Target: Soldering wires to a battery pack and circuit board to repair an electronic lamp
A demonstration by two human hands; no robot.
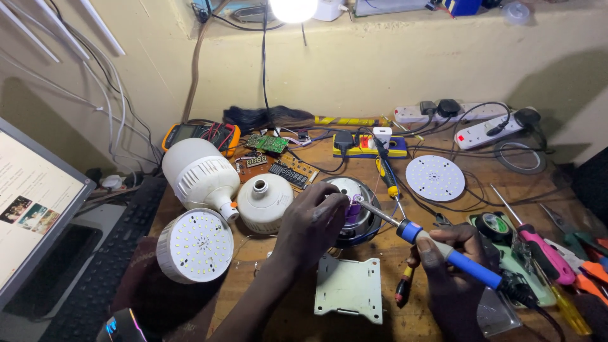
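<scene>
Left hand (313, 218): curled over the round metal unit (354, 212) mid-bench, fingertips pinching a small purple part (352, 209) at its top; closed on it
Right hand (453, 269): wrapped tight round the blue iron (443, 250), low right of the unit
Iron axis: long axis runs from lower right up to upper left; tip points at the purple part, seemingly touching it
Doing it well: I'd keep the part pinned steady; fingers clear of the tip; brief, light contact; cord off the plate (348, 288)

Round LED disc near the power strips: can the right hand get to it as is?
Probably not yet: the right hand grips the blue soldering iron. The path to the LED disc looks open.
</scene>
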